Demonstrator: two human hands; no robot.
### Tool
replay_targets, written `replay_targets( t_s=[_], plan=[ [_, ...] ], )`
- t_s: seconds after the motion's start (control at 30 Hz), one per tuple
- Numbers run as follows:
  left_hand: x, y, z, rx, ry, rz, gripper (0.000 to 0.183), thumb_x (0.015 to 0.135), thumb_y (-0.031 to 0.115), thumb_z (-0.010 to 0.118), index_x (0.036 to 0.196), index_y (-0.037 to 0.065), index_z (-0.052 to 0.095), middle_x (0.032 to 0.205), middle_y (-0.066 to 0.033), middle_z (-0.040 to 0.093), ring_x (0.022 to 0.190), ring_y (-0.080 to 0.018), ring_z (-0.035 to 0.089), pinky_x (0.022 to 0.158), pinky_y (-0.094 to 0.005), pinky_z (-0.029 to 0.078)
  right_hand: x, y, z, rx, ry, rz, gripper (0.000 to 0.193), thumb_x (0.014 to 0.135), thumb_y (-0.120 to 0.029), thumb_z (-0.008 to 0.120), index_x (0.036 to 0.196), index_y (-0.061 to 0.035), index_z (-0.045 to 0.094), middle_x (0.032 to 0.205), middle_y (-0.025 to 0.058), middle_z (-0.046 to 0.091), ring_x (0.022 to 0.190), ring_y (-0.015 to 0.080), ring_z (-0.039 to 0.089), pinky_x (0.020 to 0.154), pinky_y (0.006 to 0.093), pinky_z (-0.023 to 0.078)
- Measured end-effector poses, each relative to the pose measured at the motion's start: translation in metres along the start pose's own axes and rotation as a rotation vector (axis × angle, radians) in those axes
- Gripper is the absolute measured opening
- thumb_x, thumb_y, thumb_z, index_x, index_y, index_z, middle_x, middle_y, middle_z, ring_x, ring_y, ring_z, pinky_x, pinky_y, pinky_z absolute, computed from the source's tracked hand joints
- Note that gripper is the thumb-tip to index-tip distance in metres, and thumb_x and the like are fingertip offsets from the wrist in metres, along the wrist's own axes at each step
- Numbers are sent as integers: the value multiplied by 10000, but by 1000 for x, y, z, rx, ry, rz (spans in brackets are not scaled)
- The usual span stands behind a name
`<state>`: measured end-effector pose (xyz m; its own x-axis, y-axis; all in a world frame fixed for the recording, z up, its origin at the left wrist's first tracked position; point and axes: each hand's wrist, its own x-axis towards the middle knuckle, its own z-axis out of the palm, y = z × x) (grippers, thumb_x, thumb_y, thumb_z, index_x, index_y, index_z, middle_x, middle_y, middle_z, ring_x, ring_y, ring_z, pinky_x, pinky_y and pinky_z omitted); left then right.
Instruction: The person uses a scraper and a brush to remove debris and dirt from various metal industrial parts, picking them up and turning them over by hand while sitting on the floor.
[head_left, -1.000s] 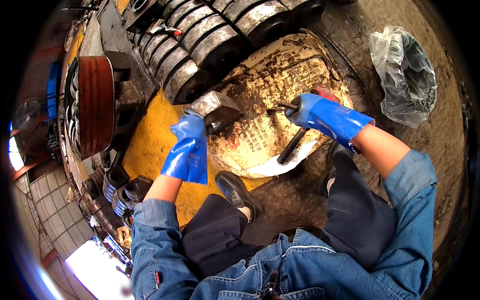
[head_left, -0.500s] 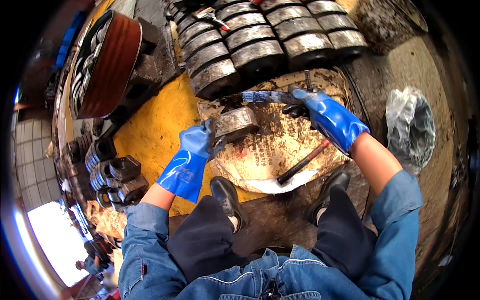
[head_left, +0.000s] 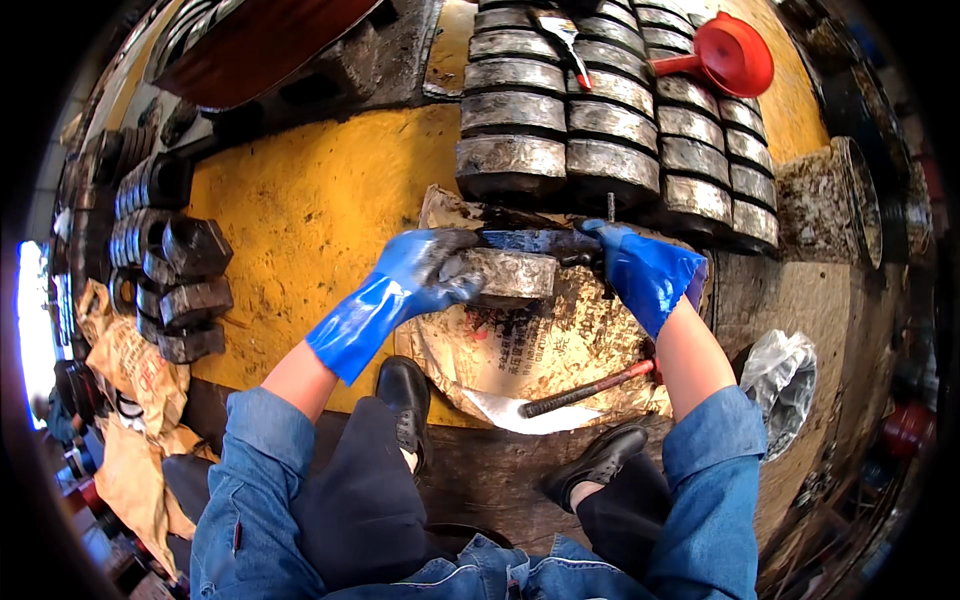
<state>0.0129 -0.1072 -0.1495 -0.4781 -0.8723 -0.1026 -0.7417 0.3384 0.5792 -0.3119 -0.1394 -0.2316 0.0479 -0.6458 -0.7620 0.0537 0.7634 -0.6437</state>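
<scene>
My left hand (head_left: 432, 268), in a long blue rubber glove, closes on the left end of a grey metal block (head_left: 515, 275) over a stained paper sack (head_left: 560, 350). My right hand (head_left: 645, 268), gloved alike, grips the right end of a flat dark bar (head_left: 535, 240) with a bluish shine; whether it is a file I cannot tell. The bar runs along the block's far upper edge, and its left end reaches my left glove. Contact between bar and block is unclear. A threaded rod (head_left: 611, 207) stands up just beyond my right hand.
Rows of metal blocks (head_left: 512, 155) stand at the far side, bearing a brush (head_left: 570, 50) and red scoop (head_left: 735, 55). A hammer-like tool (head_left: 585, 388) lies on the sack near my shoes. Nut-shaped parts (head_left: 195, 245) sit left; a clear plastic bag (head_left: 780, 385) stands right.
My view has swung, so the scene sits differently in the picture. My hands have come closer together, and the bar now lies nearer the block and my left glove.
</scene>
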Motion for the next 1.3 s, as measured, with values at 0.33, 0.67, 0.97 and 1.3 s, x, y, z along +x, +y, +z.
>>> replay_targets(
  t_s=[0.33,0.67,0.97,1.3],
  plan=[
    [-9,-3,13,103,89,95,580,735,374,780,1207,70,638,1040,-179,679,927,-388,655,819,-443,544,35,45,-22,-470,-78,-363,273,955,-162,539,1188,-73,650,863,38,655,725,161,615,641,258,494],
    [-30,-4,27,86,188,155,603,723,252,841,1247,58,613,1204,-190,648,1068,-388,644,890,-422,556,19,70,3,602,-307,204,200,1002,-269,551,1155,-142,569,871,63,641,530,70,488,436,204,369],
    [-29,-2,25,-12,167,22,637,746,246,830,1295,43,578,1236,-190,635,1112,-370,636,936,-384,544,-69,-13,15,440,-349,178,329,997,-508,502,1105,-201,547,695,26,568,384,49,362,397,231,275],
    [-8,90,-65,-313,41,-213,259,898,202,649,1112,63,693,985,-129,728,900,-231,690,761,-330,551,-254,-97,28,596,-150,-63,404,966,-512,520,1230,-207,515,1127,187,660,496,130,472,428,297,370]
  ],
)
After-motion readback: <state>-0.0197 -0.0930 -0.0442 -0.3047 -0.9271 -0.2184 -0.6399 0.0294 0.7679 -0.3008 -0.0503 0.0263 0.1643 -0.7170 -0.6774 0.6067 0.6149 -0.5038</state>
